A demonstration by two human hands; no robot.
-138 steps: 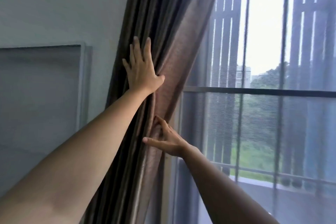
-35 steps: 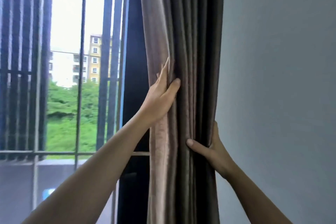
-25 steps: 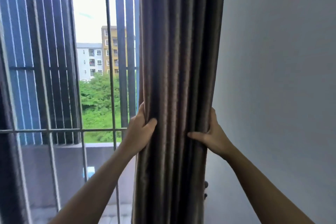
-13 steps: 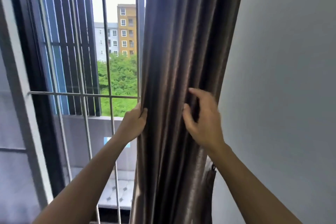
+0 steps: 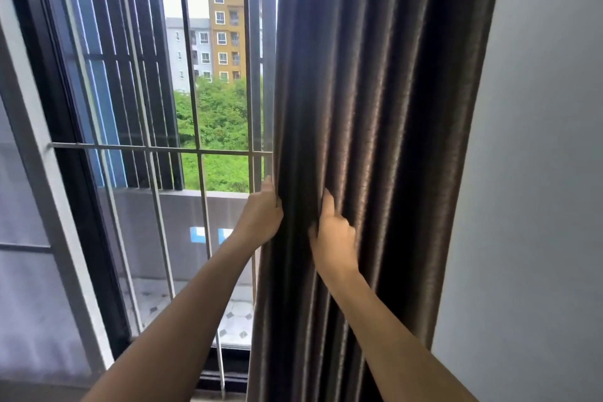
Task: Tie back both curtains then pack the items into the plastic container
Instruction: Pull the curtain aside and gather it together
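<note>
No readable text, brand or number is showing. A blue-and-white patch (image 5: 197, 235) on the balcony wall (image 5: 176, 222) is appearing too blurred to read.

Curtain (image 5: 375, 108) in the middle, window bars (image 5: 130, 147) to its left, wall (image 5: 538, 173) to its right

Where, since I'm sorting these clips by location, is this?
Probably a room in an upper-floor flat: a long dark curtain hangs beside a plain wall, and the barred window looks over a tiled balcony, treetops and apartment blocks.
</note>
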